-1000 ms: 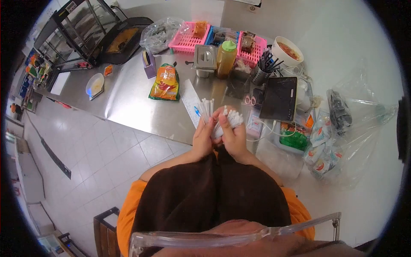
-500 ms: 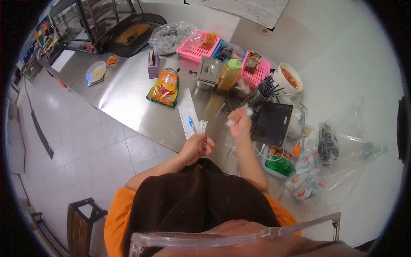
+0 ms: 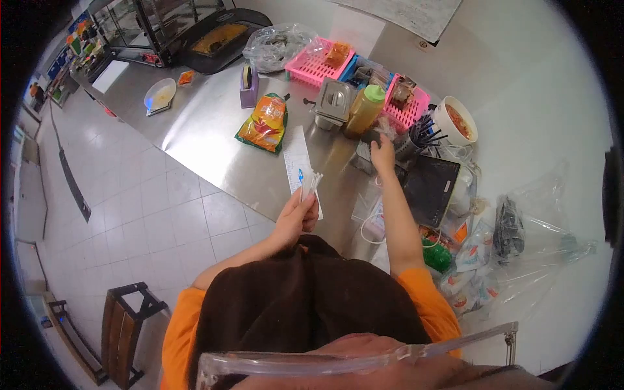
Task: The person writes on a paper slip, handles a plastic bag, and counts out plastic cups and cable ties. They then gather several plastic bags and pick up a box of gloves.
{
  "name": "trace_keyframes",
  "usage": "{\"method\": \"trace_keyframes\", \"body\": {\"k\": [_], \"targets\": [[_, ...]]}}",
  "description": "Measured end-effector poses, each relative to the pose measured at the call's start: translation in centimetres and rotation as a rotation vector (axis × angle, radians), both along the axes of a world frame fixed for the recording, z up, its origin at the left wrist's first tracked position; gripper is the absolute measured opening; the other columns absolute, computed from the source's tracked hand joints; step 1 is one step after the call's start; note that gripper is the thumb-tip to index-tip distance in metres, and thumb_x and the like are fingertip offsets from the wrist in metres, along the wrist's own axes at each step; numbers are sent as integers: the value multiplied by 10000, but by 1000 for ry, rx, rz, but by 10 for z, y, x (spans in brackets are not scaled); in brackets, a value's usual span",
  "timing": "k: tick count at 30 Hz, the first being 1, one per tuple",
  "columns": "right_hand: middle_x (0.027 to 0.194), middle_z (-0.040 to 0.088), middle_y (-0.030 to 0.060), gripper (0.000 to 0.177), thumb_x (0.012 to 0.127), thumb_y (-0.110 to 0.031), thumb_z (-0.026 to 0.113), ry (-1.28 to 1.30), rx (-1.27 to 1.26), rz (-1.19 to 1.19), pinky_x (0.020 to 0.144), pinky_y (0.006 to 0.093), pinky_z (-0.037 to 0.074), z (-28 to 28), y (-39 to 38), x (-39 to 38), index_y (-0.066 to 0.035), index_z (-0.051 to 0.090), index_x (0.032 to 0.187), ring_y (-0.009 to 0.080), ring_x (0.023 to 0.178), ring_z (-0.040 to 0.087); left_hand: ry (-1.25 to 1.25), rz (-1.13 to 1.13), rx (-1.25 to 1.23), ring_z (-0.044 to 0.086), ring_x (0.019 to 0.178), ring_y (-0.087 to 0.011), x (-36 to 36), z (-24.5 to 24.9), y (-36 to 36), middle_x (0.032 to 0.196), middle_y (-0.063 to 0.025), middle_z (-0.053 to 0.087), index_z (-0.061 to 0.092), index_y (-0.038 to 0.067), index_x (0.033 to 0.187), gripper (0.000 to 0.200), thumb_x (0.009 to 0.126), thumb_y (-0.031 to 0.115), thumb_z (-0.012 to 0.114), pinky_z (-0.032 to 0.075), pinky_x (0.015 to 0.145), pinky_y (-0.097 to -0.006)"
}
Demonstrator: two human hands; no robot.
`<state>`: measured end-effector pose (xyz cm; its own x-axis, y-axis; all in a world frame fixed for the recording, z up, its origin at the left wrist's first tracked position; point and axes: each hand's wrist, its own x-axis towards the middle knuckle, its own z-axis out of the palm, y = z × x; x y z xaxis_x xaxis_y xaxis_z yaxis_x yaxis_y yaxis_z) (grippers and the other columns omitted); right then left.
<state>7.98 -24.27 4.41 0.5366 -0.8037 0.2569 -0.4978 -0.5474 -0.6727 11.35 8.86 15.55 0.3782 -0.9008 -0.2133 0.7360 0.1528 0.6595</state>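
Observation:
My left hand [image 3: 299, 213] is closed around a small bundle of thin white paper-wrapped sticks [image 3: 313, 184], whose tops fan out above my fingers. A printed paper slip [image 3: 296, 153] lies beneath, with a blue pen [image 3: 301, 175] beside the sticks. My right hand [image 3: 383, 156] reaches forward over a small dark container [image 3: 365, 157], thumb and index finger apart. No item shows between them; the other fingers are partly hidden. Close to it stand a squeeze bottle with a green cap [image 3: 365, 114] and a holder of dark sticks [image 3: 422, 138].
A lidded steel container [image 3: 334, 103], a yellow-orange packet [image 3: 265, 123], a purple tape dispenser [image 3: 249, 91] and pink baskets [image 3: 320, 65] stand on the steel table. At right are a black tablet [image 3: 434, 192], a white tub [image 3: 455, 120] and plastic bags [image 3: 478, 260].
My right hand has moved forward to the dark container, and the white item it held no longer shows in it. My left hand keeps the bundle. The view has shifted slightly.

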Motion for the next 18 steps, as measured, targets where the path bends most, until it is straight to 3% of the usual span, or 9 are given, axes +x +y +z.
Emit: {"method": "trace_keyframes", "body": {"k": [2, 4, 6, 13, 18], "targets": [[1044, 573, 137, 383, 829, -147, 530, -339, 279, 174, 786, 316, 450, 46, 49, -4, 46, 461, 1153, 237, 953, 554, 15, 6, -99, 246, 491, -50, 1, 4, 2, 627, 35, 318, 385, 129, 932, 110, 930, 239, 388, 185, 424, -202], [1038, 568, 86, 330, 848, -143, 541, -476, 753, 451, 733, 254, 448, 117, 118, -16, 32, 493, 1124, 128, 871, 546, 1, 4, -208, 247, 496, -53, -1, 10, 1, 632, 30, 325, 387, 118, 974, 128, 932, 239, 377, 188, 430, -203], [996, 569, 60, 304, 837, -142, 584, -548, 767, 762, 701, 234, 441, 148, 167, -30, 7, 517, 1093, 94, 812, 532, -151, 23, -245, 260, 502, -55, -3, 19, 0, 640, 24, 338, 387, 101, 1024, 160, 935, 233, 370, 204, 437, -199], [879, 560, 19, 137, 779, -40, 642, -692, 675, 603, 699, 216, 425, 182, 231, -46, -8, 581, 897, 67, 790, 520, -333, 119, -258, 314, 493, -73, -18, 39, -1, 613, 2, 374, 394, 49, 1139, 274, 934, 228, 367, 239, 442, -202], [825, 574, 5, 102, 773, -24, 645, -839, 643, 567, 671, 192, 424, 183, 235, -49, 1, 581, 849, 56, 755, 529, -392, 116, -280, 329, 465, -76, -17, 36, -2, 568, -8, 397, 439, 17, 1073, 270, 938, 237, 360, 257, 434, -207]]}}
